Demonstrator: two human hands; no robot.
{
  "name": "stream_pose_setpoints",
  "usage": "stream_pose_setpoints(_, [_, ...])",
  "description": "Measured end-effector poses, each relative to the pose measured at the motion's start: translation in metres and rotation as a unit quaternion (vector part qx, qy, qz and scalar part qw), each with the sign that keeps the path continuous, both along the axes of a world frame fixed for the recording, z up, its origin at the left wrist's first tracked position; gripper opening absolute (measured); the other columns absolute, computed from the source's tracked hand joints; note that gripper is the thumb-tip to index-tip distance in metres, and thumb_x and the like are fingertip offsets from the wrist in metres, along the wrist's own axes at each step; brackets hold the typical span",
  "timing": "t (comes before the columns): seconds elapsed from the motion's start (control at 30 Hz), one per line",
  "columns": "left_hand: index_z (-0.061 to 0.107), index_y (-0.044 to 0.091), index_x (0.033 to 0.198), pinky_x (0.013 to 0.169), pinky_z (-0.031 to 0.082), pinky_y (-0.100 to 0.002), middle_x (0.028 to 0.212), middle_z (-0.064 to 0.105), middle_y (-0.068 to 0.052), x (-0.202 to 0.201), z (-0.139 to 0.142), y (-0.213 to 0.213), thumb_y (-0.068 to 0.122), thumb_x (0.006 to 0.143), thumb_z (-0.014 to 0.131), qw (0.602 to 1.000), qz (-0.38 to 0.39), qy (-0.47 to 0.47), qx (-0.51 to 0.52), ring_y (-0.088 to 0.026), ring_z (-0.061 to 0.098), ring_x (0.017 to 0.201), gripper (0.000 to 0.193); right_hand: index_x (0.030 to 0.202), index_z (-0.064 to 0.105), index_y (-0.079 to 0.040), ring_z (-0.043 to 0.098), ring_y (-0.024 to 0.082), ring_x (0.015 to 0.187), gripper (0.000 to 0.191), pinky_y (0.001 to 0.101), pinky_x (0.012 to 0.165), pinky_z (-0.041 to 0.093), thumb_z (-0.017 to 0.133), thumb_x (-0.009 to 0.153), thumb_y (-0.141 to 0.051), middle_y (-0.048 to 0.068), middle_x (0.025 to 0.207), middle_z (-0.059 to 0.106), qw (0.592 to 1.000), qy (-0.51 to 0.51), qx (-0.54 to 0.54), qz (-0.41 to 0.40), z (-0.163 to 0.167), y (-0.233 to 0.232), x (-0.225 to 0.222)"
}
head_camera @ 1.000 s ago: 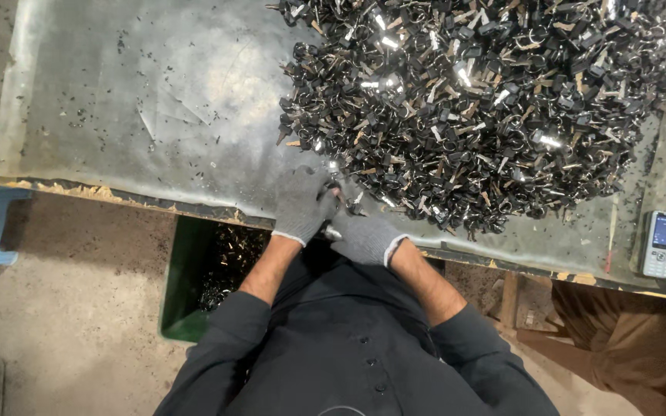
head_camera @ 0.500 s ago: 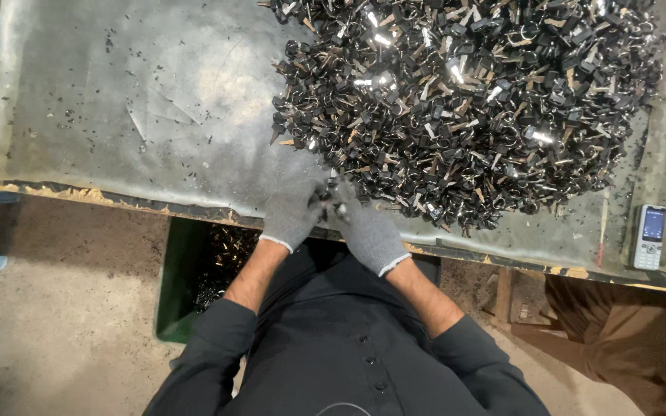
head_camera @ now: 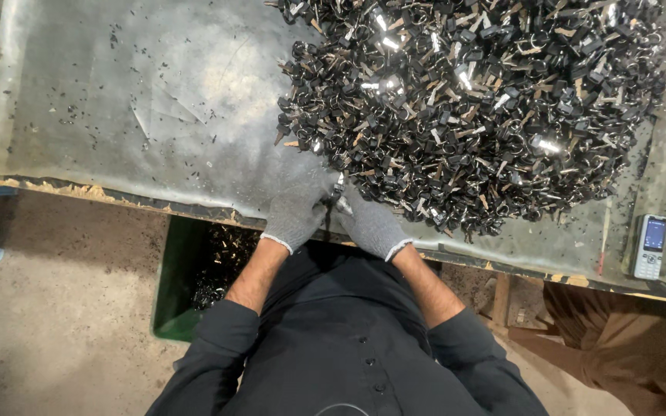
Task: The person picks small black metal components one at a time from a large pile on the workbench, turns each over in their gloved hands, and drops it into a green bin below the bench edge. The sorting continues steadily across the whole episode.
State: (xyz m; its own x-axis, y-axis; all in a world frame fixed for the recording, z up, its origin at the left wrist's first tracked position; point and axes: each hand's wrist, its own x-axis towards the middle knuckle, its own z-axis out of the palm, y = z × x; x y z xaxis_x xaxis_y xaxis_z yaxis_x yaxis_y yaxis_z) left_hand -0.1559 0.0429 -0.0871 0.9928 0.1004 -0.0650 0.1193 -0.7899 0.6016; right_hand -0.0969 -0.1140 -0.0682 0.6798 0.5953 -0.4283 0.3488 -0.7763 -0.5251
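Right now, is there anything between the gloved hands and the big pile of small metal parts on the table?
Nothing visible does. The left hand and right hand meet at the near edge of the pile of metal parts, and their fingertips already touch its nearest pieces. The phone lies off to the right, clear of them.

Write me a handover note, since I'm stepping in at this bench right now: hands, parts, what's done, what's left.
Left hand: gloved, closed on a small metal part at the table's near edge.
Right hand: gloved, pinching the same part from the other side.
Pile: a big heap of small dark metal parts on the table, just beyond the hands.
Bin: green, under the table edge below the hands, with some parts already in it.
Phone: lies at the table's right end.
Left: most of the pile is untouched.
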Motion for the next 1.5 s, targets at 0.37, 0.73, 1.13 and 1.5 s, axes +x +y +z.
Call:
stream_pose_setpoints(0.37, [0.061, 0.006, 0.129, 0.088, 0.054, -0.049, 0.109, 0.07, -0.021, -0.007, 0.007, -0.012, 0.001, 0.076, 0.068, 0.989, -0.026, -0.145, -0.019, -0.041, 0.067, 0.102, 0.054, 0.155, 0.029, -0.004, 0.072, 0.045, 0.083, 0.06, 0.0567, 0.08, 0.055, 0.05, 0.103, -0.025, 0.023, 0.091, 0.074, 0.996, -0.067, -0.057, -0.02, 0.001, 0.007, -0.027])
stream_pose_setpoints(0.73, [0.07, 0.008, 0.103, 0.08, 0.054, -0.051, 0.091, 0.069, -0.016, -0.01, -0.002, -0.015, 0.005, 0.087, 0.069, 0.992, -0.032, -0.119, 0.03, -0.039, 0.068, 0.087, 0.016, 0.143, 0.046, -0.006, 0.073, 0.044, 0.097, 0.043, 0.0574, 0.082, 0.057, 0.049, 0.105, -0.024, 0.022, 0.099, 0.076, 0.993, -0.078, -0.081, -0.037, -0.002, 0.009, -0.022])
stream_pose_setpoints(1.13, [0.066, 0.008, 0.124, 0.073, 0.054, -0.049, 0.085, 0.068, -0.015, -0.013, 0.0, -0.011, 0.011, 0.078, 0.075, 0.994, 0.05, -0.045, -0.087, -0.037, 0.067, 0.083, 0.047, 0.146, 0.047, -0.004, 0.074, 0.034, 0.096, 0.05, 0.0446, 0.076, 0.059, 0.055, 0.103, -0.027, 0.016, 0.099, 0.074, 0.992, -0.111, -0.053, 0.005, 0.0, 0.003, -0.022])
stream_pose_setpoints(1.5, [0.066, 0.005, 0.11, 0.07, 0.055, -0.046, 0.086, 0.069, -0.011, -0.025, -0.002, -0.011, 0.006, 0.082, 0.068, 0.989, 0.038, -0.121, -0.082, -0.035, 0.069, 0.079, 0.029, 0.141, 0.051, -0.001, 0.07, 0.041, 0.097, 0.046, 0.0499, 0.085, 0.054, 0.056, 0.104, -0.028, 0.024, 0.105, 0.073, 0.992, 0.122, 0.037, 0.001, 0.007, 0.012, -0.013])
